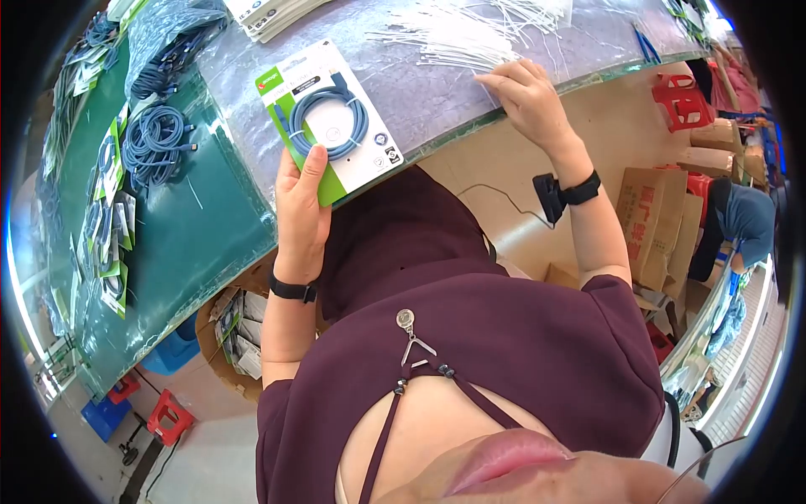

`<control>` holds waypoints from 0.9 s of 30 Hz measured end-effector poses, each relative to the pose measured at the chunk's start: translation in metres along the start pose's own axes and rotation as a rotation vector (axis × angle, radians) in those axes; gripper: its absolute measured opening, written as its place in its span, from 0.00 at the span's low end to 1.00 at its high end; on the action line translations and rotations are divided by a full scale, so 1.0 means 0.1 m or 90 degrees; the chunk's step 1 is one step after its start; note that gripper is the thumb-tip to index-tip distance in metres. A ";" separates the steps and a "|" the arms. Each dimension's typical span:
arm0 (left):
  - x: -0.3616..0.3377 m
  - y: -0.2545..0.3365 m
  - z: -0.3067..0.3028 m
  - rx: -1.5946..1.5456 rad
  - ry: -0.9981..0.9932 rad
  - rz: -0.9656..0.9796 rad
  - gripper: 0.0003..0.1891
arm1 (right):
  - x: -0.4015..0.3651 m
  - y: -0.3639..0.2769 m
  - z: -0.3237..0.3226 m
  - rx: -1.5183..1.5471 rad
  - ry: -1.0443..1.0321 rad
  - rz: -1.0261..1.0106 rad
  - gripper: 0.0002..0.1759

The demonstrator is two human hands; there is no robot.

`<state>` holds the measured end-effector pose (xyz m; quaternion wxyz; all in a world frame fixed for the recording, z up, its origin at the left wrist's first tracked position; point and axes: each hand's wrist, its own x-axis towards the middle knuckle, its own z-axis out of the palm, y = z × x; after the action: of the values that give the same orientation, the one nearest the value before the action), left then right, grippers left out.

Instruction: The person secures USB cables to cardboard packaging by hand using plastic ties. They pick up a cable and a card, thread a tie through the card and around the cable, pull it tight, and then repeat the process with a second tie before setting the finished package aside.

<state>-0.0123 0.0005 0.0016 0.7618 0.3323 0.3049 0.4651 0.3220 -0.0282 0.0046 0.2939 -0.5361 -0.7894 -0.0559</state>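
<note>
A green and white card with a coiled blue cable on its face is in my left hand, the thumb over its lower left edge. White ties show around the coil at several places. My right hand is at the table's front edge, beside a spread pile of thin white ties. Its thumb and index finger are pinched together; whether a thin tie is between them is too small to tell.
Loose blue cables and carded cables lie on the green table part at left. Stacked white cards stand at the back. Below are a box of packs, cartons and a red stool. Another person is at right.
</note>
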 end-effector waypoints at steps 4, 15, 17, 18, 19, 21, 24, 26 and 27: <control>0.04 0.00 0.02 0.003 0.001 -0.008 0.16 | 0.25 -0.07 0.28 0.035 0.088 0.046 0.06; -0.06 0.01 -0.07 -0.012 0.036 -0.006 0.17 | 1.45 -0.19 0.67 -0.147 -0.267 0.146 0.12; -0.08 0.02 -0.09 -0.015 0.036 -0.004 0.17 | 1.42 0.05 0.99 -0.182 -0.230 0.120 0.09; -0.09 0.02 -0.08 -0.017 0.037 0.000 0.17 | 1.41 0.11 1.04 -0.200 -0.212 0.108 0.09; -0.10 0.03 -0.08 -0.016 0.036 -0.009 0.17 | 1.42 0.13 1.02 -0.201 -0.211 0.104 0.09; -0.09 0.03 -0.07 -0.015 0.033 -0.024 0.17 | 1.43 0.18 0.94 -0.085 -0.212 0.133 0.09; -0.08 0.02 -0.05 -0.012 0.025 -0.014 0.17 | 1.46 0.24 0.76 -0.020 -0.215 0.142 0.09; -0.08 0.01 -0.04 -0.008 0.019 -0.014 0.17 | 1.48 0.24 0.59 -0.002 -0.215 0.148 0.08; -0.07 0.01 -0.03 -0.014 0.011 -0.010 0.18 | 1.51 0.22 0.47 -0.004 -0.214 0.148 0.08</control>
<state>-0.0174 -0.0049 0.0018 0.7662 0.3172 0.3089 0.4657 0.2840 0.1223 0.0399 0.1611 -0.6264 -0.7597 0.0665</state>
